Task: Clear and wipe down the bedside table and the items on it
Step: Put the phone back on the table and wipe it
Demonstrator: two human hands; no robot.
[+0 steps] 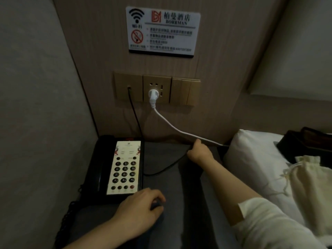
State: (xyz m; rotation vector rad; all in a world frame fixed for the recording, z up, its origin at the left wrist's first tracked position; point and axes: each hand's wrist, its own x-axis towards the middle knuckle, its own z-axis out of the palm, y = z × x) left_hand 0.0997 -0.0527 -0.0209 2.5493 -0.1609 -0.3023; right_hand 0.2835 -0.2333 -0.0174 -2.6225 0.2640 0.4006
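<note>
dim room, bedside corner. table (190,194) top covered by a dark grey cloth (161,159) laid flat across it. black telephone (115,168) sits on the left part of the table, against the padded side wall; pale keypad panel faces up, coiled handset cord (66,218) hangs off its near left corner. thin black line cord (133,112) runs from a jack in the wall plate down behind the phone and loops across the cloth.

left hand (138,211) low at the near edge, just beside the phone's front corner; its grip is clenched on a fold of the grey cloth, fingers curled under with the fabric bunched between them.

right hand (199,150) reaches to the far right back corner of the table, at the wall; its grip pinches the far edge of the cloth, fingertips turned away so the exact hold is hard to read. white sleeve (265,221) on that arm.

white cable (170,126) from a white plug (153,95) in the middle socket slants down right, passing just over the right hand's knuckles and behind the bed.

white pillow (251,159) on the bed at right, cream drawstring bag (309,186) lying on it. wifi and no-smoking sign (162,31) on the wall above the sockets.
</note>
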